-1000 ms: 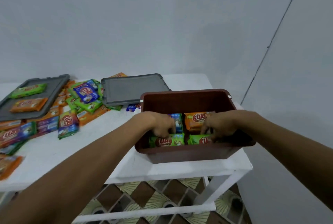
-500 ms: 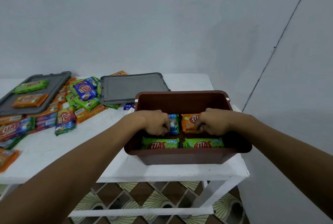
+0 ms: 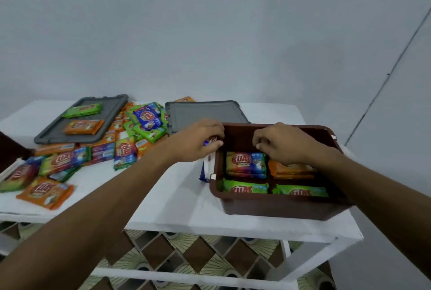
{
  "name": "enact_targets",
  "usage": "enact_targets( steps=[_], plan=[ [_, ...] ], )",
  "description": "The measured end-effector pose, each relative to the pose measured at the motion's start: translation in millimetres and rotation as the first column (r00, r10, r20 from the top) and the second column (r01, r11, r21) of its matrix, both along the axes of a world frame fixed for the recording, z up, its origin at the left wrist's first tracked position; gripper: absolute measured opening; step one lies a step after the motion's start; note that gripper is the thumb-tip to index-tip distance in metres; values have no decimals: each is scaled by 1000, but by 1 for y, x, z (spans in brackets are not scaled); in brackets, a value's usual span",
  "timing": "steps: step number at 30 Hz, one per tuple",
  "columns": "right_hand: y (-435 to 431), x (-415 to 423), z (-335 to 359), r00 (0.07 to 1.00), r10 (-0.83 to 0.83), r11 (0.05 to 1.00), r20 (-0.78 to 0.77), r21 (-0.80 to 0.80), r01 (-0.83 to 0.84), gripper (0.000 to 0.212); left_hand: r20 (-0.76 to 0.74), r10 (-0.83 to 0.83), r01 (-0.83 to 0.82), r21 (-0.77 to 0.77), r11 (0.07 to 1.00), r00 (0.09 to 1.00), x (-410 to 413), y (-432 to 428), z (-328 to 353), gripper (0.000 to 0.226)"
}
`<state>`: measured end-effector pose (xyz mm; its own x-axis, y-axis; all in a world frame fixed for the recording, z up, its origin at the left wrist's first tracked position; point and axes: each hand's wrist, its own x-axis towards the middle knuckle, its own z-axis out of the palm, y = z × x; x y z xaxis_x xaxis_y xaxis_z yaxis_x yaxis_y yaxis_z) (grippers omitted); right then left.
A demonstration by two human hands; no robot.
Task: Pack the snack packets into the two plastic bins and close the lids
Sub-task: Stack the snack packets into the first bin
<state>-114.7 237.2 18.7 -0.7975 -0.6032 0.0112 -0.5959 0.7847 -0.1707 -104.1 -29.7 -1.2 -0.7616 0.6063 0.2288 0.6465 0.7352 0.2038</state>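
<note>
1. Brown bin [image 3: 275, 207]: stands open at the right end of the white surface [image 3: 163, 194]. It holds four stacks in a two-by-two layout.
2. Contents: a multicolour packet [image 3: 246, 164] far left, an orange packet [image 3: 289, 169] far right, and two green packets [image 3: 245, 189] along the near wall. The red logo reads roughly "KUAT", though its last letter is uncertain. The smaller print is blurred.
3. Right hand [image 3: 284, 144]: inside the bin near its far wall, fingers curled. Whether the grip encloses anything cannot be told.
4. Left hand [image 3: 198, 141]: at the bin's outer left rim, grip clenched on a blue packet [image 3: 206, 168] that hangs down beside the wall. The fingers cover most of it.
5. Change from half a second earlier: both hands were then pressed on the far row inside the bin. The left hand has since come out over the rim and the right has risen, uncovering the multicolour and orange packets.
6. Grey lid [image 3: 205, 112]: lies flat behind the bin, its near right corner hidden by the bin.
7. Second grey lid [image 3: 53, 132]: lies far left and carries one green and one orange packet.
8. Loose packets [image 3: 126, 152]: heaped between and in front of the lids. "KUAT" is readable on several of them; the others are smeared by motion blur.
9. Dark object [image 3: 9, 152]: cut off by the left edge and not identifiable.
10. Patterned floor tiles [image 3: 198, 257]: visible beneath the surface.
</note>
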Motion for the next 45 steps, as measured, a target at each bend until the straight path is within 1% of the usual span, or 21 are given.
enact_targets(
  steps=[3,7,8,10,11,12,14,16,19,20,21,23,25,27,30,34,36,38,40,42,45],
  plan=[
    [-40,4,6,997,3,999,-76,-51,-7,11,-70,83,-83,2,997,994,13,-47,-15,38],
    [-106,13,14,996,38,996,-77,-74,-44,13,-102,266,-277,-126,952,959,24,-139,-45,39],
    [-121,15,15,997,54,996,-61,-64,-58,13,-89,345,-356,-167,920,934,25,-158,-52,43],
    [-154,18,15,996,76,997,-36,-16,-76,13,18,549,-524,-273,807,836,27,-191,-65,54],
    [-171,19,12,997,76,997,-17,18,-76,14,78,623,-569,-332,752,778,29,-203,-72,61],
    [-188,21,7,998,66,997,12,47,-67,15,125,659,-580,-373,724,742,31,-212,-79,69],
    [-223,25,-11,995,25,995,95,92,-34,20,181,652,-557,-384,736,736,35,-221,-94,77],
    [-247,30,-37,988,-19,994,154,112,2,26,188,580,-507,-326,798,792,40,-219,-99,76],
    [-286,42,-76,977,-80,995,199,79,65,37,205,416,-393,-147,908,886,48,-244,-86,56],
    [-296,46,-86,977,-100,994,190,61,90,42,164,381,-370,-97,924,910,49,-256,-81,51],
    [-307,50,-94,980,-121,992,159,43,116,46,106,386,-380,-70,922,916,51,-271,-78,49],
    [-329,54,-104,982,-170,985,87,2,171,51,28,504,-501,-64,863,864,53,-302,-74,54],
    [-348,55,-108,978,-199,979,62,-37,201,53,33,631,-623,-133,771,775,55,-329,-71,61],
    [-365,55,-111,976,-213,976,44,-28,214,57,80,687,-662,-210,720,722,57,-349,-74,68],
    [-387,55,-116,953,-302,952,29,-48,303,64,134,680,-660,-166,732,721,59,-361,-80,71],
    [-411,53,-119,898,-439,892,25,-108,439,69,48,648,-648,-18,761,760,64,-359,-78,74],
    [-410,47,-112,855,-497,832,147,-202,517,73,48,612,-614,47,788,789,63,-357,-74,75],
    [-405,38,-101,812,-507,777,289,-255,575,87,72,579,-584,82,808,812,63,-358,-69,77],
    [-392,31,-87,813,-497,809,304,-176,560,97,96,573,-580,102,808,814,62,-357,-66,81],
    [-380,23,-76,835,-462,870,297,-32,493,99,123,584,-595,98,798,803,61,-357,-62,84],
    [-354,17,-63,898,-386,919,211,168,356,80,115,558,-566,56,822,822,59,-347,-57,86]
  ],
)
